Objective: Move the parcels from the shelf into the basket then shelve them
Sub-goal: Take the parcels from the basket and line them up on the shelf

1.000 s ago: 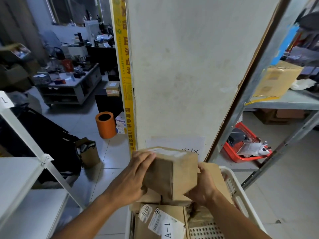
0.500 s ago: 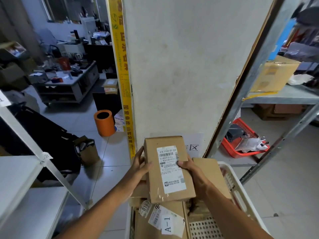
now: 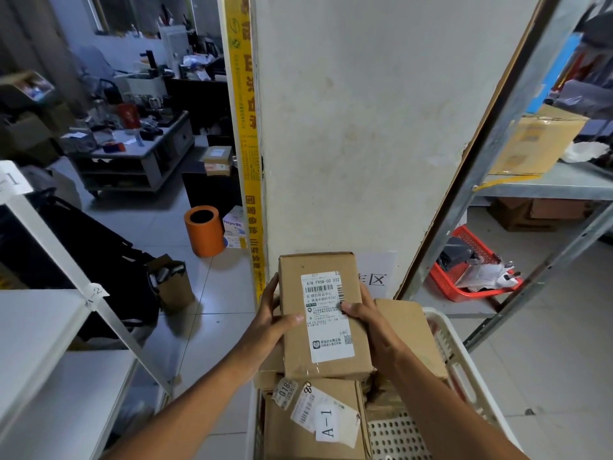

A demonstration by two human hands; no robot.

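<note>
The left hand (image 3: 269,327) gripped the left edge of the parcel (image 3: 323,313), thumb on top. The right hand (image 3: 371,323) clasped its right edge. The parcel was held above the basket (image 3: 464,363).

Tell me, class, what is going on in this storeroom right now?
A person holds a cardboard parcel in both hands, the left hand on one side and the right hand on the other, thumbs on its label side. It is held above a white basket that holds more parcels, one tagged A-1. White shelves stand to the left.
</note>
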